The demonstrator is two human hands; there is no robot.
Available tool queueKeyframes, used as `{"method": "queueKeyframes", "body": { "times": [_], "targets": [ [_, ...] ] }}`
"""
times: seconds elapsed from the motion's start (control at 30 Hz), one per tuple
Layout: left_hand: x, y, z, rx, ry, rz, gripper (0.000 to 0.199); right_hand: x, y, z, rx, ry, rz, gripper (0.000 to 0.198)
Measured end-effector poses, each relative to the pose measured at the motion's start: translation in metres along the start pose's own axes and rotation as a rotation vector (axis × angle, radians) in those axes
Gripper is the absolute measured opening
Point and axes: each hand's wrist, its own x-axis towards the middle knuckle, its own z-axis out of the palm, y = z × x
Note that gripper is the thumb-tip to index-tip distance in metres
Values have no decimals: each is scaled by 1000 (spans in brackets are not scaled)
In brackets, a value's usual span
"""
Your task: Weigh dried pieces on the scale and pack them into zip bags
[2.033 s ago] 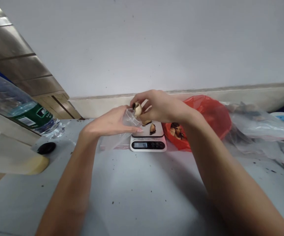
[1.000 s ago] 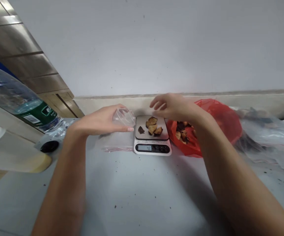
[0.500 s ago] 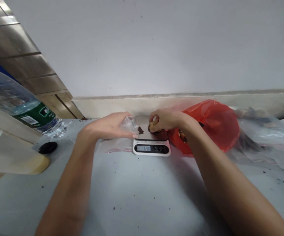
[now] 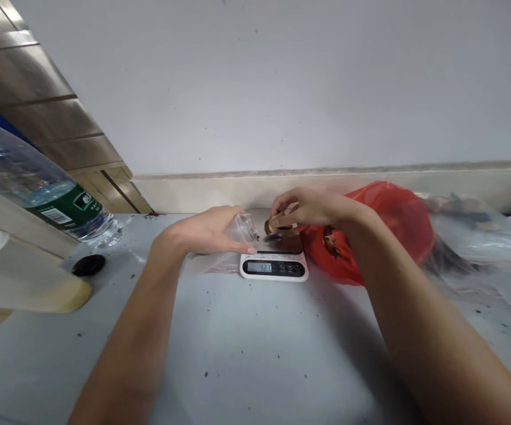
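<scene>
My left hand (image 4: 213,231) grips a clear zip bag (image 4: 245,229), with its mouth held open over the left part of a small white kitchen scale (image 4: 274,268). Between the thumb and fingers of my right hand (image 4: 302,209) is a brown dried piece (image 4: 271,224), just above the scale's platform and close to the bag's mouth. Its exact kind I cannot make out. The scale's display is lit, its digits blurred. Touching the scale's right side is a red plastic bag (image 4: 382,212), where brown dried pieces (image 4: 331,242) show in the opening.
Several clear plastic bags (image 4: 481,233) lie at the right along the wall. On the left stand a water bottle with a green label (image 4: 67,203) and a whitish container (image 4: 29,277), near a black round lid (image 4: 88,265). Dark crumbs dot the grey tabletop (image 4: 238,354).
My left hand has shifted the clear bag's mouth right, over where a dark piece lay on the platform. My right hand has lifted slightly with the brown piece. The scale's reading has changed.
</scene>
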Motion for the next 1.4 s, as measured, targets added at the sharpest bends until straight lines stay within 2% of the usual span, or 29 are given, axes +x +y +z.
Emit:
{"method": "queueKeyframes", "body": {
  "times": [0.17, 0.3, 0.37, 0.43, 0.5, 0.53, 0.6, 0.7, 0.8, 0.93, 1.0, 1.07, 1.23, 1.3, 1.4],
  "targets": [
    [0, 4, 1, -85, 33, 47, 74, -7, -11, 2, 130, 74, -174, 6],
    [-3, 0, 0, -241, 95, 148, 69, -8, -24, 14, 160, 185, -411, 7],
    [-7, -6, -4, -257, 134, 177, 68, -8, -29, 18, 189, 232, -482, 11],
    [-12, -12, -9, -243, 189, 141, 73, -6, -32, 20, 181, 342, -434, 14],
    [-18, -16, -14, -239, 213, 54, 79, -3, -31, 22, 76, 431, -288, 18],
    [-20, -17, -16, -238, 209, 8, 82, 0, -30, 24, 5, 419, -209, 20],
    [-23, -18, -18, -211, 184, -67, 85, 5, -27, 30, -125, 289, -102, 27],
    [-21, -18, -17, -105, 140, -91, 83, 12, -26, 42, -219, 112, -79, 42],
    [-16, -19, -13, -51, 91, -50, 73, 15, -25, 48, -232, 81, -84, 41],
    [-15, -14, -11, -22, 53, -33, 68, 11, -21, 38, -151, 126, -78, 45],
    [-15, -11, -11, -20, 53, -24, 68, 7, -19, 30, -9, 219, -129, 44],
    [-16, -8, -11, -30, 67, 0, 72, 1, -18, 24, 157, 299, -245, 32],
    [-19, -1, -13, -90, 168, 111, 81, -10, -21, 21, 403, 246, -544, 18],
    [-22, 1, -14, -122, 224, 150, 81, -14, -21, 19, 360, 300, -621, 26],
    [-26, 3, -17, -194, 283, 252, 81, -23, -17, 10, 138, 383, -664, 36]
  ]
}}
